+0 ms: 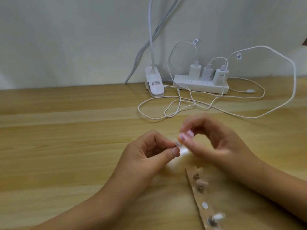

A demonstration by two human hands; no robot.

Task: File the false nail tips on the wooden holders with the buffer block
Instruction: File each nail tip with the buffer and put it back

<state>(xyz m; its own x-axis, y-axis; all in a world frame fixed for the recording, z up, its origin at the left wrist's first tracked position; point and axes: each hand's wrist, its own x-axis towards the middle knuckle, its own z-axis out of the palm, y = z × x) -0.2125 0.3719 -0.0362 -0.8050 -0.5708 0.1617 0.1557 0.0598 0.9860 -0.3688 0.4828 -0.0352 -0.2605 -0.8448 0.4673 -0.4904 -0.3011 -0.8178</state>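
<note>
My left hand (pixel 146 155) pinches a small clear false nail tip (pixel 227 143) between thumb and forefinger above the wooden table (pixel 66 138). My right hand (pixel 214 138) is curled round a small buffer block (pixel 230 139), of which only an orange-and-white end shows at my fingertips, touching the nail tip. The picture is blurred there. A wooden holder strip (pixel 201 203) lies at the lower right with several nail tips (pixel 201 183) standing on its pegs.
At the back stand a white power strip (pixel 201 86) with three chargers and a white clip lamp base (pixel 39 84). Loose white cables (pixel 181 105) loop over the table between them and my hands. A pale wall closes the far side.
</note>
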